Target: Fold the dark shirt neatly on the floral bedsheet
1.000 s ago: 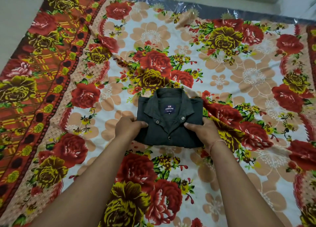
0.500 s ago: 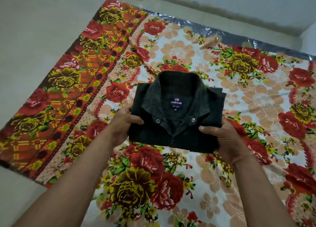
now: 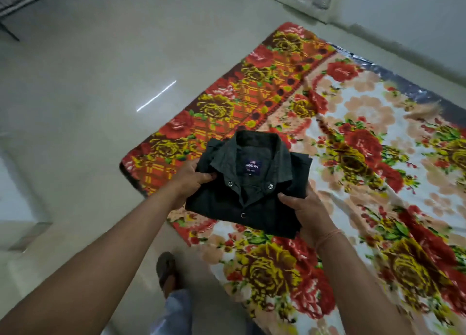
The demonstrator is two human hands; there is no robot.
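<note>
Head view: the dark shirt [image 3: 248,183], folded into a compact rectangle with collar uppermost and an "ARROW" neck label [image 3: 252,167] showing, is held in the air above the near-left corner of the floral bedsheet [image 3: 353,158], apparently clear of the cloth, though the gap itself cannot be seen from this angle. The left hand [image 3: 193,177] is clamped on the shirt's left edge, thumb on top by the collar point and fingers underneath. The right hand [image 3: 306,211] is clamped on the right edge in the same manner; a thin thread band [image 3: 327,236] circles that wrist. Three metal snaps [image 3: 270,186] show along the collar and placket. The bedsheet lies on a pale glossy floor [image 3: 88,107], which carries a bright streak of reflected light; a strip of silvery plastic sheeting [image 3: 393,78] edges the sheet's far side. Below the forearms, a sandalled foot [image 3: 167,271] and a pale trouser leg [image 3: 174,309] stand on the floor just beside the sheet's near edge. A dark metal frame [image 3: 15,9] occupies the upper-left corner. Compared with half a second earlier, the shirt sits over the sheet's corner rather than its middle, much more bare floor is visible, and both grips are unchanged.
</note>
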